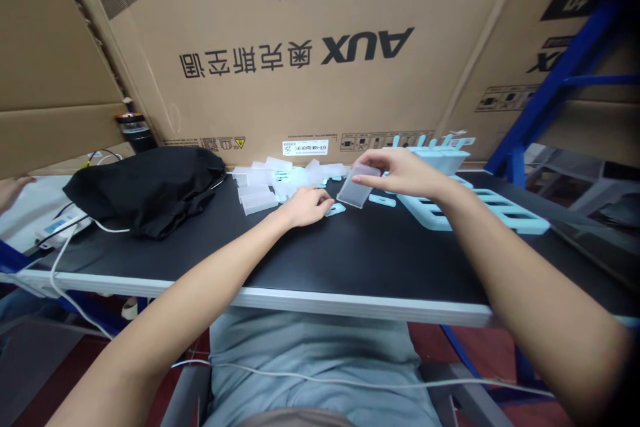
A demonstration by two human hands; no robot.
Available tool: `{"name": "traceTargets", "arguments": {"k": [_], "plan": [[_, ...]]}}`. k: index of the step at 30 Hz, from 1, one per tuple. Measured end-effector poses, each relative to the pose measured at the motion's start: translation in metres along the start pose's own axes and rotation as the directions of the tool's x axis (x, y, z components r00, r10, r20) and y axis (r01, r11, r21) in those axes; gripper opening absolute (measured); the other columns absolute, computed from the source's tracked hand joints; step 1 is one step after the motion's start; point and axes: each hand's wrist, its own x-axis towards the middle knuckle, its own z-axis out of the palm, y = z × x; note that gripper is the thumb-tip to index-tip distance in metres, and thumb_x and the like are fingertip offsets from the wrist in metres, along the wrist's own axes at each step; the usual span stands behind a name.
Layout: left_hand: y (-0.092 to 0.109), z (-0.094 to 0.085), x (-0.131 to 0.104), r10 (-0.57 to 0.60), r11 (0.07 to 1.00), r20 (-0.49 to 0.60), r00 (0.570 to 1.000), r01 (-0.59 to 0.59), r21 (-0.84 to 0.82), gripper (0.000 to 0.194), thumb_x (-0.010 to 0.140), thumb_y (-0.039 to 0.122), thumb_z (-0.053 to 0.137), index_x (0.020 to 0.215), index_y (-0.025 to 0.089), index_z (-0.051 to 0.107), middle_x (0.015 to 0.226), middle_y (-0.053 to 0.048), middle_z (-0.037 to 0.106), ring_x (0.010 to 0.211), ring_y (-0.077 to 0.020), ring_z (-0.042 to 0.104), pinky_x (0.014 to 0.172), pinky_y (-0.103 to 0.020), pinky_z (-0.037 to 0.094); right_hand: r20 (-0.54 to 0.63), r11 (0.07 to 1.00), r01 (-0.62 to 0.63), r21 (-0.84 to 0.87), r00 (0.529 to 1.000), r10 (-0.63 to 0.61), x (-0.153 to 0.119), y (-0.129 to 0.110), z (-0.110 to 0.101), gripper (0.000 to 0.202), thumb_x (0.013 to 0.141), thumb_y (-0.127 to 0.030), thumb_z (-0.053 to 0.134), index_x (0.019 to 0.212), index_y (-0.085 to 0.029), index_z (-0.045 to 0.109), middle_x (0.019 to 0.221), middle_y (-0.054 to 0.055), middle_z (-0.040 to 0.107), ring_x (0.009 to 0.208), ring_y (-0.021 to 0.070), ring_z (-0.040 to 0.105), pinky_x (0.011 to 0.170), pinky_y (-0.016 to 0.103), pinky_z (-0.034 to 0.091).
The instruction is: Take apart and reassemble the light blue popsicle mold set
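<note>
My right hand [387, 170] pinches a clear frosted plastic box [356, 188], tilted just above the black tabletop. My left hand [306, 207] rests low on the table with its fingers curled and closed at the edge of a small light-blue slotted piece [336, 209]; the exact contact is partly hidden. Another such light-blue strip [383, 201] lies flat below my right hand. Beyond my left hand is a loose pile of frosted boxes [257, 190], with light-blue pieces [285, 177] among them.
At right sits a light-blue slotted rack [520, 221], with light-blue bins [443, 159] behind it. A black cloth bundle [150, 190], a dark bottle [136, 133] and a power strip [60, 227] occupy the left. Large cardboard [300, 100] stands behind; another person's hand [13, 192] shows far left.
</note>
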Motion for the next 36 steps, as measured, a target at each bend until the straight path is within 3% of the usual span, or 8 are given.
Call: {"name": "traceTargets", "arguments": {"k": [3, 6, 14, 22, 28, 32, 34, 36], "plan": [[0.0, -0.005, -0.003, -0.029, 0.989, 0.069, 0.997, 0.039, -0.14, 0.054, 0.076, 0.048, 0.063, 0.119, 0.017, 0.051, 0.104, -0.006, 0.064, 0.088, -0.0204, 0.061, 0.081, -0.034, 0.048, 0.062, 0.998, 0.047, -0.036, 0.997, -0.044, 0.003, 0.001, 0.006, 0.042, 0.077, -0.057, 0.055, 0.097, -0.022, 0.063, 0.083, 0.004, 0.067, 0.07, 0.0178, 0.057, 0.06, 0.03, 0.043], [-0.003, -0.007, -0.004, -0.041, 0.964, 0.109, 0.993, 0.068, -0.257, 0.069, 0.067, 0.041, 0.072, 0.124, 0.016, 0.042, 0.099, -0.005, 0.065, 0.079, -0.017, 0.06, 0.074, -0.031, 0.048, 0.089, 0.997, 0.073, -0.03, 0.994, -0.07, 0.006, 0.004, 0.014, 0.043, 0.078, -0.055, 0.054, 0.104, -0.022, 0.063, 0.088, 0.005, 0.067, 0.071, 0.0177, 0.058, 0.062, 0.03, 0.044], [-0.012, -0.005, -0.002, -0.064, 0.883, 0.126, 0.99, 0.116, -0.455, 0.065, 0.063, 0.022, 0.075, 0.118, 0.013, 0.042, 0.093, -0.007, 0.065, 0.073, -0.0133, 0.059, 0.071, -0.03, 0.048, 0.143, 0.991, 0.133, -0.027, 0.981, -0.128, 0.01, 0.002, 0.027, 0.042, 0.082, -0.05, 0.052, 0.112, -0.022, 0.062, 0.09, 0.004, 0.067, 0.072, 0.0172, 0.058, 0.065, 0.029, 0.042], [-0.013, -0.006, -0.001, -0.084, 0.878, 0.111, 0.99, 0.126, -0.461, 0.058, 0.059, 0.024, 0.078, 0.107, 0.013, 0.048, 0.086, -0.003, 0.063, 0.072, -0.0144, 0.059, 0.071, -0.031, 0.047, 0.126, 0.958, 0.149, -0.244, 0.985, -0.121, 0.013, -0.011, 0.036, 0.029, 0.083, -0.042, 0.051, 0.096, -0.018, 0.058, 0.077, 0.005, 0.065, 0.066, 0.0166, 0.057, 0.059, 0.025, 0.034], [-0.01, -0.008, -0.003, -0.095, 0.88, 0.103, 0.99, 0.132, -0.456, 0.052, 0.058, 0.026, 0.079, 0.101, 0.014, 0.051, 0.082, -0.002, 0.061, 0.071, -0.0139, 0.058, 0.069, -0.029, 0.046, 0.218, 0.945, 0.136, -0.299, 0.973, -0.071, 0.015, -0.02, 0.036, 0.018, 0.082, -0.036, 0.051, 0.086, -0.018, 0.054, 0.072, 0.006, 0.066, 0.065, 0.0188, 0.06, 0.058, 0.026, 0.036], [-0.009, -0.009, -0.005, -0.077, 0.876, 0.072, 0.994, 0.102, -0.471, 0.051, 0.056, 0.025, 0.08, 0.097, 0.015, 0.051, 0.076, 0.001, 0.057, 0.067, -0.0131, 0.055, 0.066, -0.029, 0.045, 0.22, 0.99, 0.071, -0.122, 0.975, -0.043, 0.014, -0.016, 0.036, 0.021, 0.082, -0.039, 0.053, 0.083, -0.019, 0.053, 0.067, 0.005, 0.066, 0.064, 0.0189, 0.063, 0.06, 0.027, 0.041], [-0.009, -0.01, -0.004, -0.092, 0.825, 0.003, 0.996, 0.078, -0.559, 0.054, 0.056, 0.023, 0.08, 0.099, 0.016, 0.049, 0.076, 0.001, 0.057, 0.068, -0.0128, 0.056, 0.067, -0.029, 0.045, 0.18, 0.994, -0.03, 0.109, 0.984, 0.01, 0.013, -0.011, 0.034, 0.028, 0.083, -0.046, 0.053, 0.088, -0.018, 0.053, 0.069, 0.005, 0.067, 0.065, 0.0191, 0.064, 0.06, 0.028, 0.046], [-0.009, -0.015, 0.0, -0.14, 0.713, -0.136, 0.981, 0.004, -0.701, 0.055, 0.061, 0.023, 0.077, 0.105, 0.017, 0.044, 0.081, 0.0, 0.058, 0.073, -0.013, 0.058, 0.07, -0.029, 0.046, 0.093, 0.926, -0.105, 0.364, 0.993, 0.076, 0.011, -0.006, 0.032, 0.037, 0.083, -0.051, 0.052, 0.096, -0.018, 0.053, 0.081, 0.007, 0.069, 0.072, 0.0196, 0.066, 0.064, 0.031, 0.05]]}}
